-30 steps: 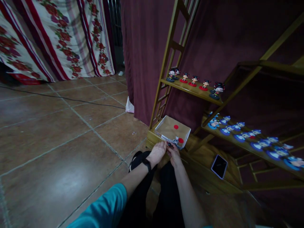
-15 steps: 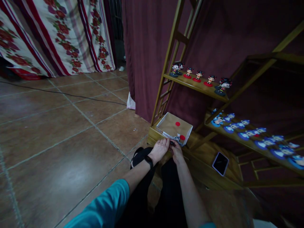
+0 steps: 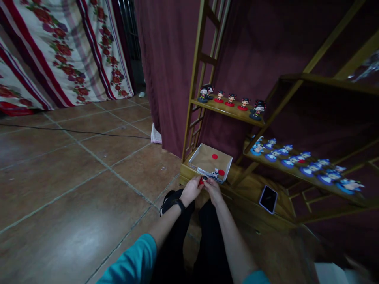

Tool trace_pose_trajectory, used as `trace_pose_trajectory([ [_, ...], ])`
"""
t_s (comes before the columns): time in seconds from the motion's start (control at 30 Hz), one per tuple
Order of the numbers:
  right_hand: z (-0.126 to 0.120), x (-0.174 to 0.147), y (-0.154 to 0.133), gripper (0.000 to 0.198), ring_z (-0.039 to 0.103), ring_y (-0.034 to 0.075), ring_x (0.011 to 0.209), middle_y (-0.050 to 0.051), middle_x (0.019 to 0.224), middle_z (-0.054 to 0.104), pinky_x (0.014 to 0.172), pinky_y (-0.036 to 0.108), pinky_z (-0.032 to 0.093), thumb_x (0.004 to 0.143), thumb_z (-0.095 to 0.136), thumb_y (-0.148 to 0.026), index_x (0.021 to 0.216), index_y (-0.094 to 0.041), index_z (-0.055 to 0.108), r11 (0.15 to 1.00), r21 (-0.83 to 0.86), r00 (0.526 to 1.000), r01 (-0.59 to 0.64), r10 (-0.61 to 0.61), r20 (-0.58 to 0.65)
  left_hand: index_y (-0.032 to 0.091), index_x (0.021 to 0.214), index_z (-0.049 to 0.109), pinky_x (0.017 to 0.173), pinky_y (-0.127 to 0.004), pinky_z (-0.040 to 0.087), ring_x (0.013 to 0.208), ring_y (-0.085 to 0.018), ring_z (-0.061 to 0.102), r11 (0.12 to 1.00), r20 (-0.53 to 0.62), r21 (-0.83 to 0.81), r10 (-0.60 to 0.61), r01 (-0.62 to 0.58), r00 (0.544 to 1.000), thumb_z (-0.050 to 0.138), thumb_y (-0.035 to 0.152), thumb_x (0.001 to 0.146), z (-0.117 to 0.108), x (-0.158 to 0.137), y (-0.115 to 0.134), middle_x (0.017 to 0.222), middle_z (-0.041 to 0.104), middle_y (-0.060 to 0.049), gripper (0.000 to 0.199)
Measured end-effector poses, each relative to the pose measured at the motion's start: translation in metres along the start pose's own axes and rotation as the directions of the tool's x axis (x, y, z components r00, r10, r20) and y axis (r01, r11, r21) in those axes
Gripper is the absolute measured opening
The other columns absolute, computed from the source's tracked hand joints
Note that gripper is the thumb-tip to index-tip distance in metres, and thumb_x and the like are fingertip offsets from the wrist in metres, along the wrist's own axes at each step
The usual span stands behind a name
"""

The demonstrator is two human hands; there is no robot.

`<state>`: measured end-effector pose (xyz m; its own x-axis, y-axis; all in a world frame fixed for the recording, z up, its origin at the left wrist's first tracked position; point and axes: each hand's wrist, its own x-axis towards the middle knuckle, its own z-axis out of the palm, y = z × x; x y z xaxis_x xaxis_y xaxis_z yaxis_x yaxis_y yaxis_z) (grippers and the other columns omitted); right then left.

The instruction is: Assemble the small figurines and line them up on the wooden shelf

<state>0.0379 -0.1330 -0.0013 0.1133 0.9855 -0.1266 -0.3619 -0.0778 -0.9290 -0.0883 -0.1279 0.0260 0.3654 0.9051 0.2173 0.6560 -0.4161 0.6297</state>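
Just in front of the box, my left hand (image 3: 191, 191) and my right hand (image 3: 213, 191) meet with their fingers closed around a small figurine (image 3: 204, 179). Black and red parts of it show between the fingertips; the rest is covered. The shallow box (image 3: 196, 154) has a tan bottom and pale walls. Inside lie one red disc (image 3: 214, 156) towards the back and another red disc (image 3: 221, 172) near the right wall. Beside that one is a small black-and-white piece (image 3: 215, 172), too small to make out.
A wooden shelf unit (image 3: 192, 106) rises behind the box. Its upper board carries black-haired figurines (image 3: 231, 99) on red or dark bases; a lower board bears several blue-and-white figurines (image 3: 291, 159). A phone (image 3: 268, 199) lies to the right. A black cable (image 3: 74, 131) crosses the tiled floor.
The view has shifted, so the shelf now sits further left. Between my hands the figurine has turned, and red now shows beside the black.
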Motion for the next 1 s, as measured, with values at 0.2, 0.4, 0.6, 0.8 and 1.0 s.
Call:
trace_pose_trajectory([
  [0.2, 0.003, 0.0, -0.002, 0.034, 0.061, 0.016, 0.083, 0.002, 0.092, 0.066, 0.074, 0.03, 0.048, 0.059, 0.069, -0.029, 0.091, -0.021, 0.063, 0.999, 0.032, 1.0, -0.005, 0.005, -0.024, 0.015, 0.095, 0.061, 0.074, -0.03, 0.044, 0.08, -0.018, 0.058, 0.933, 0.029, -0.355, -0.047, 0.054, 0.998, 0.054, 0.019, 0.073, 0.004, 0.012, -0.014, 0.084, 0.065, -0.005, 0.023],
  [0.4, 0.002, 0.005, 0.003, 0.044, 0.062, 0.015, 0.076, 0.003, 0.092, 0.066, 0.069, 0.03, 0.05, 0.055, 0.072, -0.029, 0.096, -0.021, 0.06, 0.999, 0.052, 0.999, -0.014, 0.016, -0.046, 0.01, 0.09, 0.062, 0.057, -0.024, 0.044, 0.057, -0.011, 0.055, 0.677, 0.12, -0.702, -0.193, 0.221, 0.974, 0.056, 0.025, 0.071, 0.013, 0.019, -0.023, 0.071, 0.064, -0.003, 0.025],
  [0.6, 0.002, 0.006, 0.006, 0.04, 0.062, 0.015, 0.071, 0.003, 0.088, 0.066, 0.066, 0.029, 0.049, 0.054, 0.073, -0.029, 0.091, -0.02, 0.06, 0.999, 0.036, 0.999, -0.024, 0.026, -0.038, 0.011, 0.08, 0.061, 0.055, -0.023, 0.043, 0.053, -0.01, 0.054, 0.513, 0.196, -0.803, -0.254, 0.304, 0.947, 0.066, 0.031, 0.062, 0.013, 0.02, -0.024, 0.061, 0.06, 0.0, 0.027],
  [0.8, 0.004, 0.007, 0.007, 0.041, 0.063, 0.017, 0.07, 0.003, 0.085, 0.066, 0.064, 0.031, 0.049, 0.053, 0.073, -0.032, 0.09, -0.021, 0.061, 1.0, 0.025, 0.999, 0.001, 0.0, -0.039, 0.012, 0.075, 0.059, 0.05, -0.021, 0.04, 0.05, -0.009, 0.053, 0.446, 0.206, -0.825, -0.331, 0.345, 0.921, 0.071, 0.031, 0.053, 0.012, 0.022, -0.024, 0.06, 0.059, 0.001, 0.031],
  [1.0, 0.005, 0.013, 0.011, 0.044, 0.063, 0.017, 0.066, 0.002, 0.084, 0.066, 0.065, 0.033, 0.049, 0.051, 0.074, -0.037, 0.09, -0.021, 0.06, 1.0, 0.018, 0.999, -0.025, 0.026, -0.028, 0.013, 0.075, 0.058, 0.049, -0.021, 0.039, 0.048, -0.008, 0.053, 0.375, 0.229, -0.853, -0.355, 0.362, 0.906, 0.073, 0.029, 0.049, 0.011, 0.025, -0.027, 0.059, 0.059, 0.001, 0.034],
])
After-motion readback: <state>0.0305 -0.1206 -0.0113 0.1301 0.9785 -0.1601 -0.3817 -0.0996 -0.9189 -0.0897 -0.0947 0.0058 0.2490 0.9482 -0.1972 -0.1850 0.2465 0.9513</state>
